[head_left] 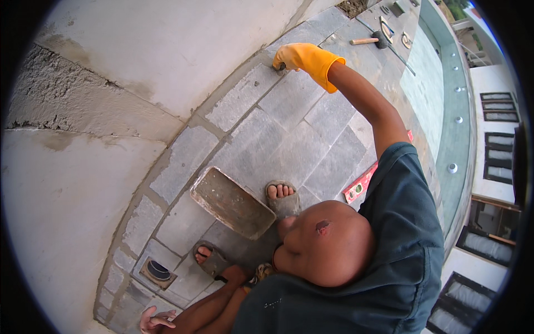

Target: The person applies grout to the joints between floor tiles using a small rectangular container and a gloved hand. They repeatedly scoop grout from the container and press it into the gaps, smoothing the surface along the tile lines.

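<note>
My right hand (303,57), in an orange-yellow rubber glove, reaches out at the top to the joint where the stone paving (292,150) meets the pale wall (189,50). Its fingers are curled down, and a small dark thing shows under them that I cannot make out. My left hand (157,321) is bare, low at the left edge of the paving near the wall's foot. Its fingers are apart with nothing in them. Between my sandalled feet and the wall lies a shallow rectangular tub (232,203), smeared with grey mortar.
A red spirit level (359,186) lies beside my knee, partly hidden by my shirt. Past my right hand are a rubber mallet (379,40) and other tools. A square drain opening (158,271) is set near my left foot. A pale green pool basin (434,72) borders the paving.
</note>
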Available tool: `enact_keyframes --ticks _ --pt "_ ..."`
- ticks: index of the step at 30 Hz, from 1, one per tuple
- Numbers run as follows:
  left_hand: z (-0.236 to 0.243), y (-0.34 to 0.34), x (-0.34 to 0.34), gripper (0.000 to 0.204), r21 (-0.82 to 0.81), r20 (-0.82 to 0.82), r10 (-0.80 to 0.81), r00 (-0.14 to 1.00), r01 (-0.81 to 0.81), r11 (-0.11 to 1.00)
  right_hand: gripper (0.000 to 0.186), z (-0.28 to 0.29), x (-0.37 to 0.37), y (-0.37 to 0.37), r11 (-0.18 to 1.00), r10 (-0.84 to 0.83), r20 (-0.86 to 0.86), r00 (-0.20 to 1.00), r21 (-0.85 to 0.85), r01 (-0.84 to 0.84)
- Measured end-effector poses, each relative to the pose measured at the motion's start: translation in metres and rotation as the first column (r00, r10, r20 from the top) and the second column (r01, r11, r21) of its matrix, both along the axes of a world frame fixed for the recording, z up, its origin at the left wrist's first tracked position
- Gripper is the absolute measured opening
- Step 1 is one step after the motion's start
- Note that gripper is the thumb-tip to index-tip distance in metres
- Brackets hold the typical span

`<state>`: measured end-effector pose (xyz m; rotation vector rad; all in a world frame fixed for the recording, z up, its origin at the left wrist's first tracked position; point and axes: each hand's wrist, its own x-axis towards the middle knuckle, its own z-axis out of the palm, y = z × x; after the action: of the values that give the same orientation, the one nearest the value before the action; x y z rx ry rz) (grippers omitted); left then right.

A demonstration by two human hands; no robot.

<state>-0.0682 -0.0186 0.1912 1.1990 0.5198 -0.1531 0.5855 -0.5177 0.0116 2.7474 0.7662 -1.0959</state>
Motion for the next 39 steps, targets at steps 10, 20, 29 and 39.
enact_keyframes --ticks 10,20,29,39 --pt "0.015 -0.011 0.023 0.085 0.183 -0.086 -0.139 0.987 0.152 0.971 0.052 -0.044 0.035 -0.017 0.982 0.105 0.323 0.94 0.115 -0.149" --pt "0.011 -0.008 -0.001 0.084 0.107 -0.014 -0.089 0.996 0.09 0.99 0.052 0.01 -0.014 0.002 1.0 0.02 0.003 1.0 -0.01 -0.02" --pt "0.002 -0.002 0.015 0.084 0.074 -0.039 -0.107 0.994 0.109 0.991 0.041 -0.008 -0.021 -0.06 0.79 -0.457 -0.262 0.85 0.32 0.523" --pt "0.01 -0.013 0.03 0.083 0.133 -0.033 -0.112 0.993 0.116 0.984 0.037 -0.064 -0.018 0.023 0.263 -0.831 -0.255 0.495 0.604 0.753"
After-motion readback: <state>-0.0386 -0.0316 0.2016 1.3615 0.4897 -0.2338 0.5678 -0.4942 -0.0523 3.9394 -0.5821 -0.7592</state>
